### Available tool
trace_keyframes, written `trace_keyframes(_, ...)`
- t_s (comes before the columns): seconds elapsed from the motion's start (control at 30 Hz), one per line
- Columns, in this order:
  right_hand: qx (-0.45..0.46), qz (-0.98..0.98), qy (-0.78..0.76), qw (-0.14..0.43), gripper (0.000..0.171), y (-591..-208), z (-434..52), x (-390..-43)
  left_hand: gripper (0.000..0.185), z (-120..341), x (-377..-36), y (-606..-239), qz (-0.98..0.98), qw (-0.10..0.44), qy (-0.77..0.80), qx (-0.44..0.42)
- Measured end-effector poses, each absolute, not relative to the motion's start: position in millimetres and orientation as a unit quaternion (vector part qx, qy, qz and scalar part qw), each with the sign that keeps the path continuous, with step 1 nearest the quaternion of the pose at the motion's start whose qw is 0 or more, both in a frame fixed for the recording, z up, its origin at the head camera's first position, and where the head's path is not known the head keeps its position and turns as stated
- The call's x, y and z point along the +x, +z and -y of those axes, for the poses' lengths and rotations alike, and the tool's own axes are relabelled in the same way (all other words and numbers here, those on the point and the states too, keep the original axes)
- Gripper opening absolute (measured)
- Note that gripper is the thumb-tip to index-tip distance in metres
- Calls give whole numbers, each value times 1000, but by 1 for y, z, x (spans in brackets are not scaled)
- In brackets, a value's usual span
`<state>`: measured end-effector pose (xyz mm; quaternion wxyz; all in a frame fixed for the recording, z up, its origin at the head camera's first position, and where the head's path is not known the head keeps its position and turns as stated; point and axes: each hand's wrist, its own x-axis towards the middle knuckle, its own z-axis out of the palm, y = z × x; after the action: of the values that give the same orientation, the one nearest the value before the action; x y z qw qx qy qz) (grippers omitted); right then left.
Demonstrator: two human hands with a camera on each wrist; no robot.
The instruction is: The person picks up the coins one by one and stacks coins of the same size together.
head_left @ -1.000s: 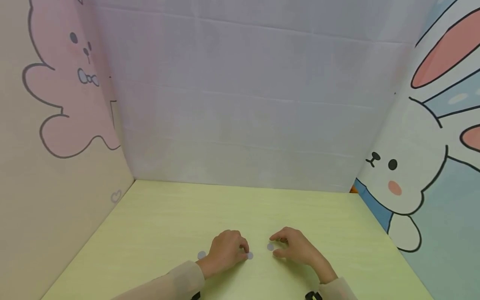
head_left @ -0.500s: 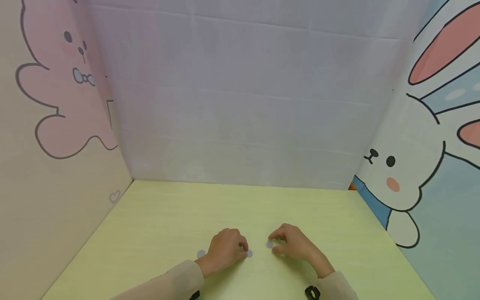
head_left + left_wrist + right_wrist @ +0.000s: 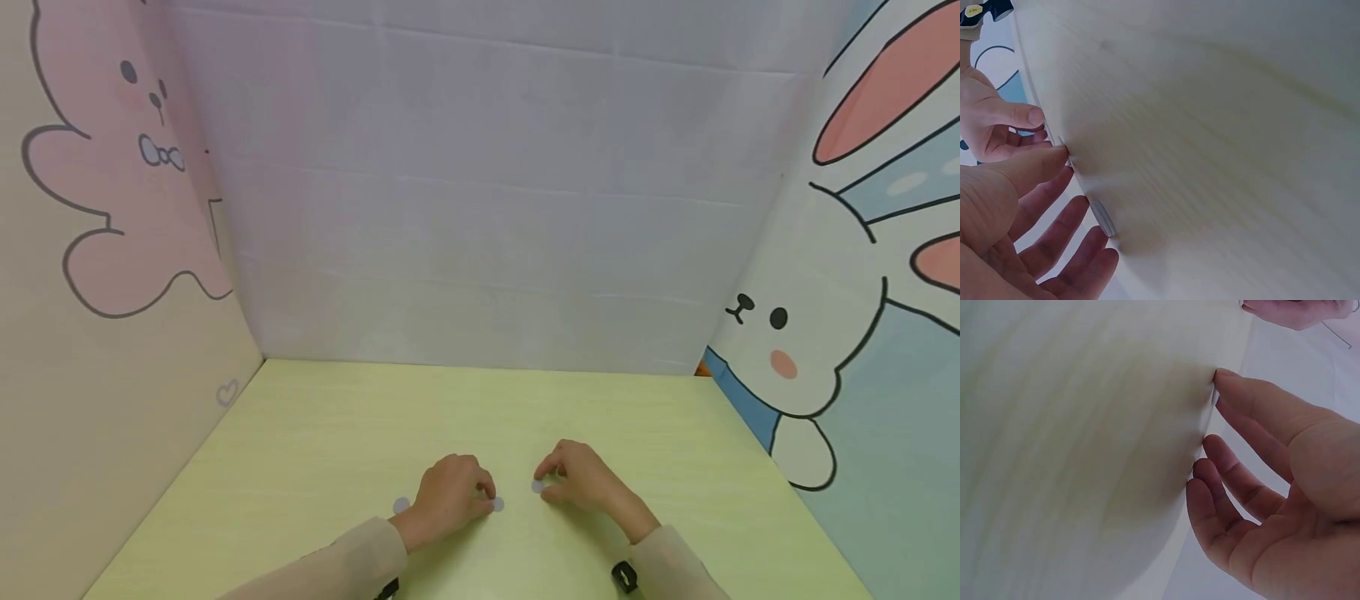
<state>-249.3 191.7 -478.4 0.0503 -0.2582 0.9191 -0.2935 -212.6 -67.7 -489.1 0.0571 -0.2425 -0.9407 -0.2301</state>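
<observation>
Three small flat grey discs lie on the pale yellow tabletop. My left hand (image 3: 452, 493) has its thumb and index finger curled at the edge of the middle disc (image 3: 498, 504). To the right, my right hand (image 3: 585, 479) pinches another disc (image 3: 537, 486) between thumb and index finger; its thin edge shows between the fingertips in the right wrist view. The third disc (image 3: 401, 506) lies left of my left wrist. Beside the left ring and little fingers, the left wrist view shows the edge of a disc (image 3: 1104, 219).
The pale yellow tabletop (image 3: 360, 417) runs back to a white sheet wall (image 3: 480, 208). A side panel with a pink bear (image 3: 150, 242) stands at left, and one with a white rabbit (image 3: 817, 350) at right. Black straps show near both cuffs.
My right thumb and index finger have drawn in closer around their disc. The left hand holds its place. The head view has shifted slightly.
</observation>
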Motion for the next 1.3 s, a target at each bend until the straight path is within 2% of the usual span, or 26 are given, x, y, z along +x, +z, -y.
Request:
trace_keyframes(0.63, -241, -924, -293, 49, 10, -479, -189, -250, 9, 68, -212, -489, 941, 62, -226, -244)
trace_keyframes(1.3, -343, -913, -221, -13, 5, -483, -182, -253, 8, 69, -212, -488, 941, 60, -228, -243)
